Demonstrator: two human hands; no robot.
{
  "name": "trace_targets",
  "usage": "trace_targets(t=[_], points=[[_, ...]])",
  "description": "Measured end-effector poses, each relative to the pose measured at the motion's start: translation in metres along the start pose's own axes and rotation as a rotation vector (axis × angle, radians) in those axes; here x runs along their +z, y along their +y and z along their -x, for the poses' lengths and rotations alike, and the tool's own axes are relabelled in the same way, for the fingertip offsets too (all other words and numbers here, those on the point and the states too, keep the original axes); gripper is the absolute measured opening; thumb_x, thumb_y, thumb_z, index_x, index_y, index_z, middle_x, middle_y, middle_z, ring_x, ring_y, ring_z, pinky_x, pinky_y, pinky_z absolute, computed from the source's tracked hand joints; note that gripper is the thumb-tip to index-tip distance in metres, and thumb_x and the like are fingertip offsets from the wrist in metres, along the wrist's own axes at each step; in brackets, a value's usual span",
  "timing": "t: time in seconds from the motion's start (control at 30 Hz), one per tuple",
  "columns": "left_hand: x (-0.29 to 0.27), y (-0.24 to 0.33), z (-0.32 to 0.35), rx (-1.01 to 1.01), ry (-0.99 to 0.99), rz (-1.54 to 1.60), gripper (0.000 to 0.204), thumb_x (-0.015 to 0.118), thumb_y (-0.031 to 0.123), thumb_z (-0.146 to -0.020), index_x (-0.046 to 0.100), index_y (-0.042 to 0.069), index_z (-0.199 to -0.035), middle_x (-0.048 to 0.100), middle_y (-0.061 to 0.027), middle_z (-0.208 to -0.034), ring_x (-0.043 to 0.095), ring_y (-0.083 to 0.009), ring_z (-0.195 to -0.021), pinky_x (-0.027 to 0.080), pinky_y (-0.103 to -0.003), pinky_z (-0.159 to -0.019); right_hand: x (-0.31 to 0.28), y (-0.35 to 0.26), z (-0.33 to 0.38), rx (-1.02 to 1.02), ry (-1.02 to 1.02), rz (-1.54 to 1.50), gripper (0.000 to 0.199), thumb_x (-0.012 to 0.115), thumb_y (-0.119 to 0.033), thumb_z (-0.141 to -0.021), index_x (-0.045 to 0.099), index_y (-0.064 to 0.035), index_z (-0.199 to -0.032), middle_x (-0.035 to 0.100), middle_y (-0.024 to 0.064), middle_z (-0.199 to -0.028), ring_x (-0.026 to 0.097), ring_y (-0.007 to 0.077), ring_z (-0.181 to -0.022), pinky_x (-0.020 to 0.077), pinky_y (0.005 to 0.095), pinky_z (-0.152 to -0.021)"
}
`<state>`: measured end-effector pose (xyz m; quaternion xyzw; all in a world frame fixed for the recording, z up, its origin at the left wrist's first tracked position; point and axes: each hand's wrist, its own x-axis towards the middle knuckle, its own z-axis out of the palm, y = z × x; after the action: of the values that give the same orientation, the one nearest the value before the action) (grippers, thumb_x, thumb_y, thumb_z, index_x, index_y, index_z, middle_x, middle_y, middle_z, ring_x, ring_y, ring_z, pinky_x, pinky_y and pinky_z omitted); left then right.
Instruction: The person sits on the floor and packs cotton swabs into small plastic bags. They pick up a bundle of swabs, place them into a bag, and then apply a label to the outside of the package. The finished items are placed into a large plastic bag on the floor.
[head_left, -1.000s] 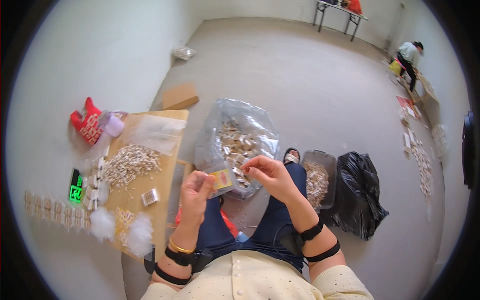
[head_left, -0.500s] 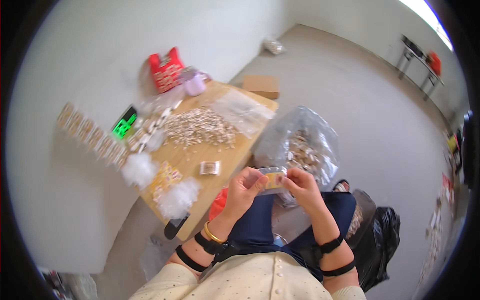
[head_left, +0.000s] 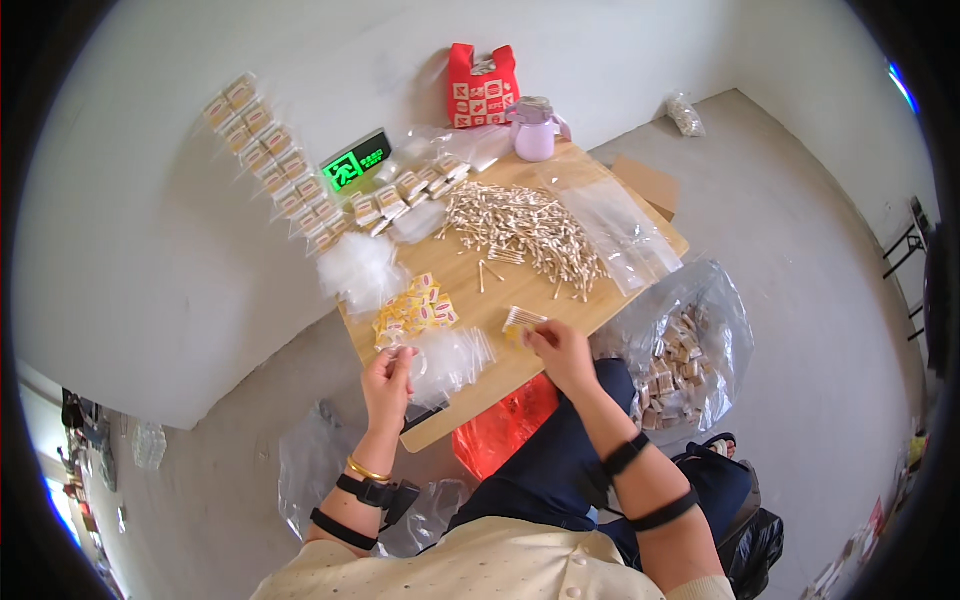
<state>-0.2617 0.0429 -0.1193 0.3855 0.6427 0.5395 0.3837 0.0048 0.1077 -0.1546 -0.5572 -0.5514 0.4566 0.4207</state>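
At the near left part of the wooden table (head_left: pixel 470 388), my left hand (head_left: pixel 388 378) pinches what looks like a clear plastic bag (head_left: pixel 413 362). It is beside a spread of clear bags (head_left: pixel 455 362). My right hand (head_left: pixel 562 352) is closed at the table's near edge, its fingertips on a yellow card (head_left: pixel 513 333). The card lies against a small bundle of cotton swabs (head_left: pixel 524 316). A pile of yellow and white cards (head_left: pixel 420 308) lies just beyond my left hand. Loose cotton swabs (head_left: pixel 525 225) are heaped farther back.
Packed swab packets (head_left: pixel 270 155) stand in rows by the wall, near a green-lit sign (head_left: pixel 357 162). A lilac jug (head_left: pixel 535 138) and red bag (head_left: pixel 482 88) are at the back. A large clear sack (head_left: pixel 725 310) of packets stands right of the table; a red plastic bag (head_left: pixel 500 430) hangs below.
Both hands were together over my lap, holding a clear bag with a yellow card. They have separated and moved to the table, the left among the bags, the right at the swab bundle. The view has turned left.
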Motion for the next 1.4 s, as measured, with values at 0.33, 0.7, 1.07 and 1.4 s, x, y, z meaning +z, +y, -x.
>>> trace_targets(t=[0.33,0.7,1.07,1.4], points=[[-0.034,-0.057,-0.022,-0.089,0.055,-0.048,0.024,0.067,0.025,-0.094,0.07,0.001,-0.092,0.056,0.0014,-0.057,0.044,-0.0066,-0.042,0.038,-0.023,-0.043,0.053,0.013,-0.071,0.048,-0.061,0.119,0.029,0.067,-0.021,-0.088,0.067,-0.0039,-0.112,0.071,0.0157,-0.1,0.069,0.0261,-0.085,0.0532,0.0353,-0.074],[0.01,-0.1,-0.025,0.577,-0.317,-1.225,0.081,0.054,0.048,-0.093,0.023,0.0,-0.151,0.017,-0.0228,-0.158,0.01,-0.0391,-0.148,0.005,-0.053,-0.119,-0.01,0.057,-0.048,-0.299,0.022,0.71,0.048,0.077,-0.021,-0.074,0.059,-0.0045,-0.115,0.059,0.0142,-0.119,0.056,0.0333,-0.111,0.0464,0.0413,-0.092],[0.036,-0.04,-0.009,0.664,-0.317,-0.762,0.09,0.059,0.048,-0.091,0.017,-0.004,-0.151,0.016,-0.0265,-0.158,0.014,-0.0424,-0.147,0.012,-0.056,-0.118,-0.005,0.037,-0.036,-0.175,-0.079,0.513,0.048,0.072,-0.014,-0.077,0.053,-0.0027,-0.12,0.058,0.0185,-0.115,0.058,0.0311,-0.105,0.048,0.04,-0.089],[0.117,0.047,0.015,0.205,-0.658,-0.069,0.058,0.081,0.011,-0.078,0.051,0.003,-0.127,0.066,-0.0051,-0.09,0.064,-0.0152,-0.091,0.051,-0.03,-0.083,-0.068,-0.049,0.04,0.263,-0.369,-0.421,0.021,0.061,-0.017,-0.098,0.06,0.0016,-0.108,0.064,0.0037,-0.09,0.061,0.0102,-0.084,0.0491,0.0263,-0.076]])
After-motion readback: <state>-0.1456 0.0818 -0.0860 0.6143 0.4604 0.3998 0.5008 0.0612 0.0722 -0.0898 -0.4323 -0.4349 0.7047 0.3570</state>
